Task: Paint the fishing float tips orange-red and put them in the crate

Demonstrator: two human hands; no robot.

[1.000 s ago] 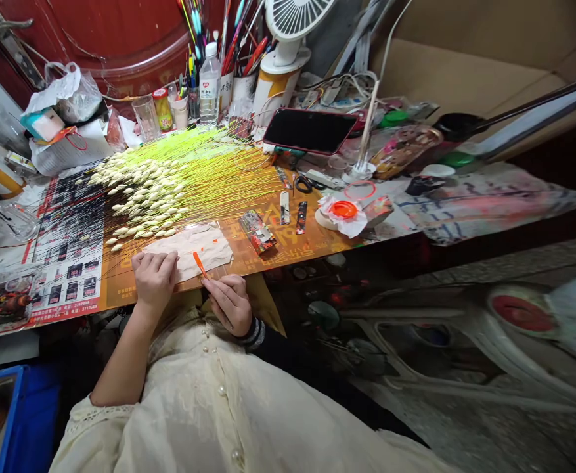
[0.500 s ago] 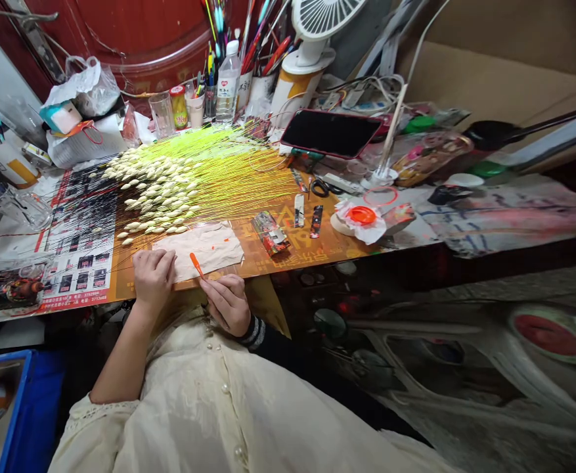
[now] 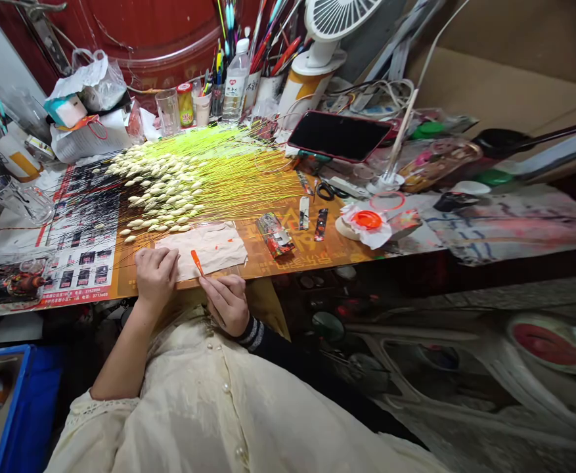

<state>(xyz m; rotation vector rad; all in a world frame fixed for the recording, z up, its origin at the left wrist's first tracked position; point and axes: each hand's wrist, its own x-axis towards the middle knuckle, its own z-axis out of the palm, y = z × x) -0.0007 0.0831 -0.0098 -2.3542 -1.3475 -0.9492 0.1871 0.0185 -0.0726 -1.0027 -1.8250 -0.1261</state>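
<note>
My right hand point(image 3: 226, 302) pinches a slim stick with a flat orange tip point(image 3: 197, 262), which points up and away over a pale cloth point(image 3: 219, 238). Orange specks mark that cloth. My left hand point(image 3: 156, 274) rests at the cloth's left edge with its fingers curled and pressed together; what they hold, if anything, is hidden. Beyond the cloth lies a large bunch of cream-coloured, spindle-shaped floats point(image 3: 167, 187) on thin stems, black to the left and yellow to the right. A round tub of orange paint point(image 3: 368, 220) stands on the right.
A small patterned box point(image 3: 274, 234) lies right of the cloth, near two short strips. Behind are a phone point(image 3: 337, 136), a water bottle point(image 3: 236, 80), a glass jar point(image 3: 185, 105) and a white fan point(image 3: 339, 20). A glass mug point(image 3: 22, 200) lies at left. A blue bin point(image 3: 31, 394) stands below.
The view has shifted slightly, so the table's things sit a little further right. Both hands stay nearly in place, and the orange-tipped stick remains in my right hand.
</note>
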